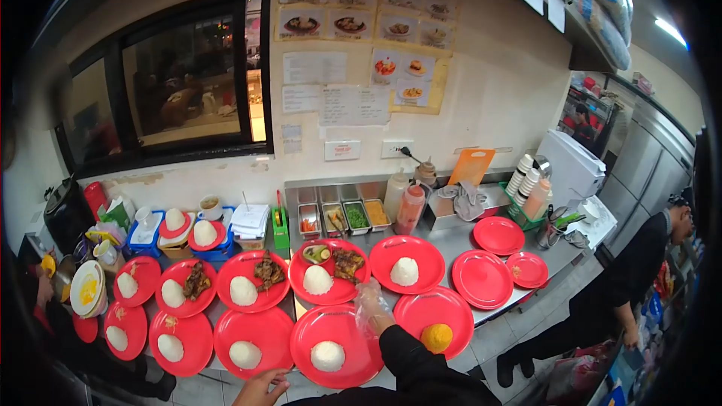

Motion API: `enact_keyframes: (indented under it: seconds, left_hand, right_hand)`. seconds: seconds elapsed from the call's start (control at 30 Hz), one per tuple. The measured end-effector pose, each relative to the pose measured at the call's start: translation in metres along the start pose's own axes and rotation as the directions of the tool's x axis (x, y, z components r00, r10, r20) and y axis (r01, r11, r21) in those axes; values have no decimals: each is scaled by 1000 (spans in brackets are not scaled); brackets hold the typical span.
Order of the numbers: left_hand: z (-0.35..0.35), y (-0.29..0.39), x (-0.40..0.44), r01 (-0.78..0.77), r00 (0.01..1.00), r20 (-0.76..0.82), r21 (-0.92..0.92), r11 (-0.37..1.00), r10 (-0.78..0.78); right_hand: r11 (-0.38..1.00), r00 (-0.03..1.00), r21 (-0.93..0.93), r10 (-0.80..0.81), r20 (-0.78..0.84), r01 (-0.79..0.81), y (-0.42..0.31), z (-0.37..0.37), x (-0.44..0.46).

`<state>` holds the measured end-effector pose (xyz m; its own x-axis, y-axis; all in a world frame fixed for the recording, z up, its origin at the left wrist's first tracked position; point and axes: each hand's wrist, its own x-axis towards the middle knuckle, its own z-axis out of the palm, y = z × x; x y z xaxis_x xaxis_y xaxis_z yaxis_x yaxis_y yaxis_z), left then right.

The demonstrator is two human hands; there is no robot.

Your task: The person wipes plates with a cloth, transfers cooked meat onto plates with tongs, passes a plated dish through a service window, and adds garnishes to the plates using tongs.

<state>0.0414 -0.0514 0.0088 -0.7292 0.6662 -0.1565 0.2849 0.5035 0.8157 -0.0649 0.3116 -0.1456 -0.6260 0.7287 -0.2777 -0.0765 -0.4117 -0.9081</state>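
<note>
My right hand (371,307), in a clear plastic glove, reaches over the plates beside the grilled meat (347,264); its fingertips are near the meat, and whether they grip anything is unclear. That meat lies on a red plate (340,293) with a rice mound (317,280) and a small bowl of sliced vegetables (316,254). My left hand (262,389) is at the bottom edge, bare, fingers curled, in front of a red plate (267,334) with rice. Whether it holds anything cannot be made out.
Several red plates with rice fill the counter; one holds yellow rice (436,337). Behind are metal topping trays (356,215), sauce bottles (410,209) and an orange board (471,166). Empty red plates (483,279) lie right. A person (617,278) bends at far right; another stands at far left.
</note>
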Motion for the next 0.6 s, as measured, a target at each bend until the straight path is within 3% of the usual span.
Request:
enact_keyframes:
  seconds: [0.03, 0.13, 0.23, 0.33, 0.4, 0.47, 0.53, 0.6]
  left_hand:
    - [0, 6, -3, -28, 999, -35, -28, 999, 27]
    - [6, 7, -5, 37, 998, -60, 11, 999, -36]
    - [16, -9, 0, 40, 999, -34, 18, 999, -40]
    - [13, 16, 2, 28, 993, -115, 30, 999, -24]
    - [3, 17, 8, -20, 991, -130, 57, 998, 28]
    - [-16, 13, 14, -94, 968, -209, 209, 973, 139]
    - [-50, 9, 31, -90, 966, -225, 162, 983, 126]
    - [-92, 11, 61, -153, 930, -268, 342, 927, 253]
  right_hand:
    - [998, 999, 46, -39, 18, 38, -6, 1, -4]
    - [997, 999, -51, -52, 2, 52, -6, -10, 3]
    - [991, 992, -113, -62, 108, 74, 9, -26, 30]
    - [999, 995, 52, -10, 103, 4, 3, -31, 6]
    - [984, 967, 131, 83, 242, -117, -24, -36, -13]
    - [985, 969, 83, 131, 211, -151, -55, -27, -39]
    - [989, 968, 71, 110, 226, -129, -67, -27, -49]
    - [992, 963, 67, 88, 254, -108, -85, -20, -56]
